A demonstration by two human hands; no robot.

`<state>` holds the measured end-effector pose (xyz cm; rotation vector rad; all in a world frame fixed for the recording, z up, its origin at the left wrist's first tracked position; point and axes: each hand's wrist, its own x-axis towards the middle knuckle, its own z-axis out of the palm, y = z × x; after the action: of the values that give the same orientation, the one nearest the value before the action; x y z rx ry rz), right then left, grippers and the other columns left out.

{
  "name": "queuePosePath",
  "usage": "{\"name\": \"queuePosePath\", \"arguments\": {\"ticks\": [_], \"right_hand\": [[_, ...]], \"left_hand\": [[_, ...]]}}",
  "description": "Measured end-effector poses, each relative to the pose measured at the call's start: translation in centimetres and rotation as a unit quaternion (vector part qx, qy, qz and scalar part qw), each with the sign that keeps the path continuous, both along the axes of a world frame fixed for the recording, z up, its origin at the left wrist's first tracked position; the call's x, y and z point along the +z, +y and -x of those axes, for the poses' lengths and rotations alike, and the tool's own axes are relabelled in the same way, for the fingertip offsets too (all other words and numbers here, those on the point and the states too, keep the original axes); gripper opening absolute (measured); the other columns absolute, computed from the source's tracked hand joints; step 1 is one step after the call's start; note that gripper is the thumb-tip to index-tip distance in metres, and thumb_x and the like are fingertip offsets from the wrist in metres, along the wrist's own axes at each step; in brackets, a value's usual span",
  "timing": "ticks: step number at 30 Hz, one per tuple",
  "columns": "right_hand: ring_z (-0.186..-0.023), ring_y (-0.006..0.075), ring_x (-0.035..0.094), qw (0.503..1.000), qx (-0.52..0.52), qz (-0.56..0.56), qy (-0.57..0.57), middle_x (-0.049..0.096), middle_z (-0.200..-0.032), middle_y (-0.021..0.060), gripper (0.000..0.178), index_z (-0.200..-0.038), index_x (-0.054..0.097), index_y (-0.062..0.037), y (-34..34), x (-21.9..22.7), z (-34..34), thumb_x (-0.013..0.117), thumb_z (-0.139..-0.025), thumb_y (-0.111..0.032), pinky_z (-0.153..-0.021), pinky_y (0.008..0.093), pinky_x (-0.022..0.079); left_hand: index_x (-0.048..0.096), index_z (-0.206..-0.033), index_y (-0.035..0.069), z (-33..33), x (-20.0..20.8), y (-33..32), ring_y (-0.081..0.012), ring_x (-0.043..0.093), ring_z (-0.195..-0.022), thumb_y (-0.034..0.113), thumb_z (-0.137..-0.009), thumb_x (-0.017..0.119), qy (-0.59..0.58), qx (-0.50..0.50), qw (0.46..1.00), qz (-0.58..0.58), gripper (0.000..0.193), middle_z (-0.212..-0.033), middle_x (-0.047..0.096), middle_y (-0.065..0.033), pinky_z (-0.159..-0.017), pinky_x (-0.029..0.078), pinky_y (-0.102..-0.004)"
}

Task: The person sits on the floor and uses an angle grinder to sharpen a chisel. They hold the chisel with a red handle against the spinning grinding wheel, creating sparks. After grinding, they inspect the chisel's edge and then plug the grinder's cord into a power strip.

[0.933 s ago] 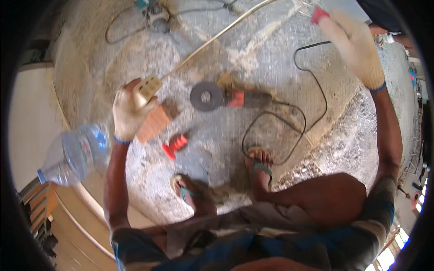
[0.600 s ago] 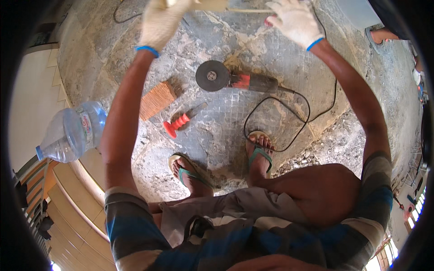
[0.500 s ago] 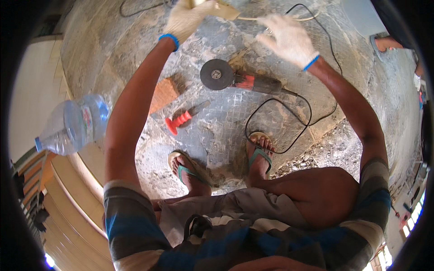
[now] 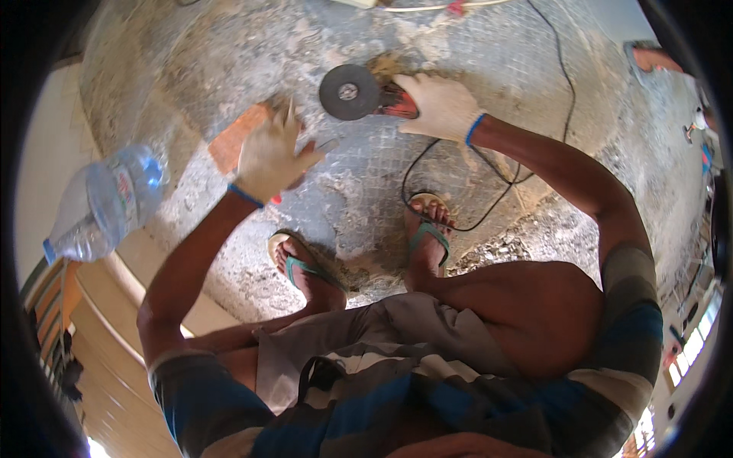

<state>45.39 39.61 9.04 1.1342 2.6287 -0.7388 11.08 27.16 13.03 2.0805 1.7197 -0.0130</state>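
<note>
An angle grinder (image 4: 398, 105) with a dark round disc lies on the floor before me. My right hand (image 4: 444, 107), in a white glove with a blue cuff, is closed around its body and hides most of it. My left hand (image 4: 269, 159), gloved the same way, is open with its fingers apart and appears to hold nothing. Beneath and beside it lie an orange brick (image 4: 227, 146) and a red-handled chisel. The palm covers most of the chisel; its metal blade (image 4: 328, 145) sticks out past the thumb.
The grinder's black cord (image 4: 408, 172) loops near my right foot (image 4: 429, 233). A pale box (image 4: 357, 2) and white cable (image 4: 412, 9) sit at the far edge. On the left stands a large clear bottle (image 4: 107, 202) beside steps (image 4: 114, 336). Rubble (image 4: 511, 248) lies right; another person's foot (image 4: 658, 59) is far right.
Both hands have come back toward me, away from the pale box, which my left hand was holding. The right has taken hold of the grinder; the left is now over the brick and chisel.
</note>
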Motion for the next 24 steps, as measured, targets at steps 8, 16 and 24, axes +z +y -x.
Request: {"name": "queuePosePath", "arguments": {"ticks": [8,16,24], "right_hand": [[-0.114,0.0393,0.072,0.993,-0.012,-0.09,0.075,0.072,-0.125,0.02,0.072,-0.146,0.063,-0.0069,-0.1,0.5,-0.9,0.08,-0.096,-0.055,-0.093,0.0534,0.061],[-0.095,0.0355,0.073,0.996,0.014,-0.076,0.053,0.072,-0.098,0.0118,0.033,-0.1,0.073,-0.0081,-7.5,2.4,-10.2,0.078,-0.1,-0.04,-0.082,0.0476,0.06],[-0.09,0.0435,0.077,0.994,-0.007,-0.035,-0.108,0.076,-0.093,0.0243,0.037,-0.101,0.074,-0.0016,-8.9,-1.7,-14.9,0.067,-0.102,-0.038,-0.081,0.0555,0.061]], "left_hand": [[0.07,-0.116,0.002,0.6,-5.2,-5.1,-0.0416,0.077,-0.101,0.042,-0.087,0.091,0.101,0.031,0.982,0.155,0.054,-0.107,0.078,-0.0206,-0.087,0.061,-0.0538],[0.062,-0.117,0.002,2.4,-1.6,-6.8,-0.0318,0.074,-0.095,0.029,-0.096,0.085,-0.176,0.118,0.941,0.265,0.041,-0.103,0.074,-0.0173,-0.085,0.058,-0.0453],[0.056,-0.126,-0.001,2.5,10.7,-6.5,-0.0214,0.069,-0.1,0.024,-0.095,0.082,-0.23,0.164,0.895,0.345,0.048,-0.107,0.07,-0.0129,-0.092,0.057,-0.0386]]}}
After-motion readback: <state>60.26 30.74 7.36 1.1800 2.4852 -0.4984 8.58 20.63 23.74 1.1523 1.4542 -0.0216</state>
